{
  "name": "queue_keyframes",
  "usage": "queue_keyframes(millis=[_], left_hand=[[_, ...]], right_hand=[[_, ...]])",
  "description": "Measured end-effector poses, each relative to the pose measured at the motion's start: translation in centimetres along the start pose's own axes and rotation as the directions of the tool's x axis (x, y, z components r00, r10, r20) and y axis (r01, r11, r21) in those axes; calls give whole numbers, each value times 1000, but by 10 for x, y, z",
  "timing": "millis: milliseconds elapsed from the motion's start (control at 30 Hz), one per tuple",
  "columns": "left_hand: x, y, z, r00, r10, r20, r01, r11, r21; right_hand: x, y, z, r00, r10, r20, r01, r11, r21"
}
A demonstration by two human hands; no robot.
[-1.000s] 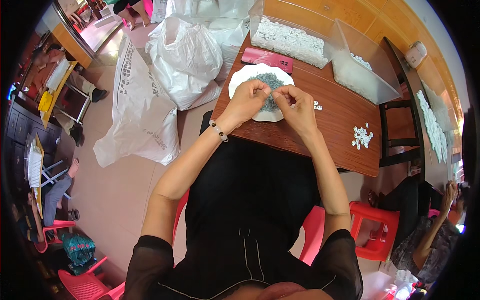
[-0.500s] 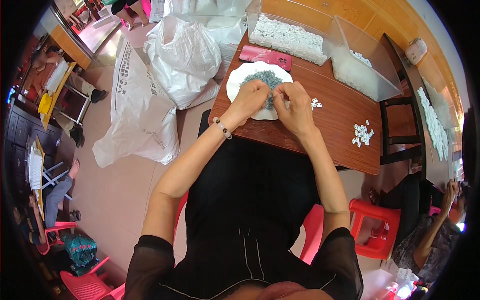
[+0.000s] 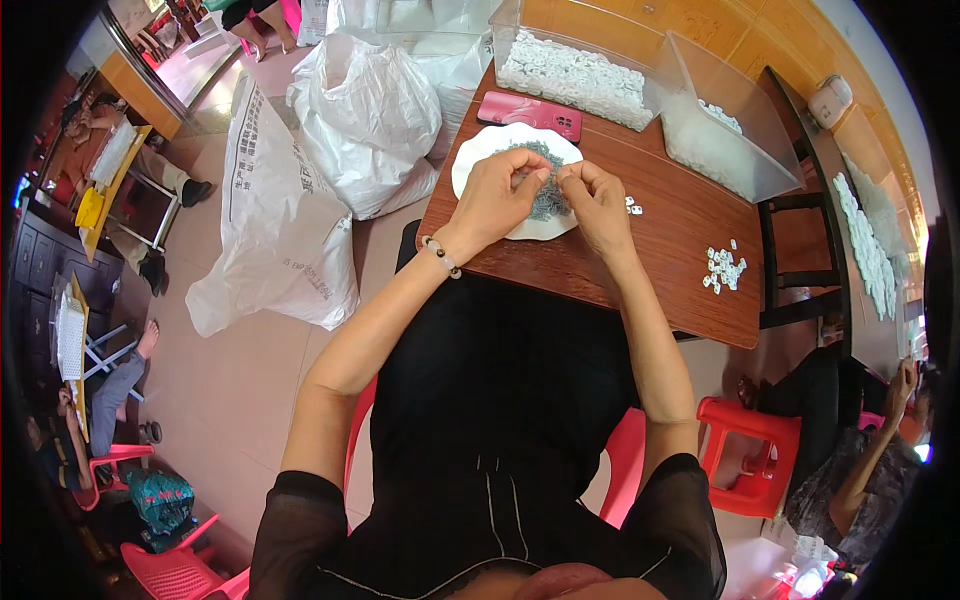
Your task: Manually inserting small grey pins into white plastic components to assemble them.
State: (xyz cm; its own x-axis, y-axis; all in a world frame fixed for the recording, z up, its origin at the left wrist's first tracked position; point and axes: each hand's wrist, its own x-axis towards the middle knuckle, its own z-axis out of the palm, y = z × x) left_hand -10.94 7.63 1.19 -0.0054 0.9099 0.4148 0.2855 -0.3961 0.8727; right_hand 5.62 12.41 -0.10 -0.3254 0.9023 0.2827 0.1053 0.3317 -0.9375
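Over the white scalloped plate both of my hands work close together, fingertips nearly meeting. On the plate is a heap of small grey screw-like pieces, partly covered by my hands. My left hand, with a beaded bracelet at the wrist, is closed in a pinch at the thumb and forefinger. Facing it, my right hand pinches too, fingers curled. Whatever sits between the fingertips is too small to make out. A few small white pieces lie just right of my right hand.
More white pieces lie on the right of the brown table. A pink phone rests behind the plate. Two clear bins of white pieces stand at the back. White sacks fill the floor left; a red stool is right.
My left hand has shifted slightly and its fingers have loosened from a tighter curl into a pinch. My right hand has moved a little to the right and turned slightly.
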Motion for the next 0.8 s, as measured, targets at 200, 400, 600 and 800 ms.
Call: queue_keyframes(millis=[200, 400, 600, 800], left_hand=[[0, 1, 0, 999, 32, -39, -29, 997, 76], [-5, -1, 2, 1000, -5, -11, 6, 999, 40], [-26, 8, 19, 998, -56, -3, 57, 998, 36], [-42, 28, 45, 1000, -16, 11, 15, 993, 117]], right_hand=[[-1, -6, 2, 999, 34, 12, -33, 999, -20], [-6, -2, 0, 999, -51, -7, 50, 994, -92], [-36, -17, -14, 998, -67, 13, 69, 983, -168], [-75, -26, -37, 1000, -27, 6, 27, 982, -187]])
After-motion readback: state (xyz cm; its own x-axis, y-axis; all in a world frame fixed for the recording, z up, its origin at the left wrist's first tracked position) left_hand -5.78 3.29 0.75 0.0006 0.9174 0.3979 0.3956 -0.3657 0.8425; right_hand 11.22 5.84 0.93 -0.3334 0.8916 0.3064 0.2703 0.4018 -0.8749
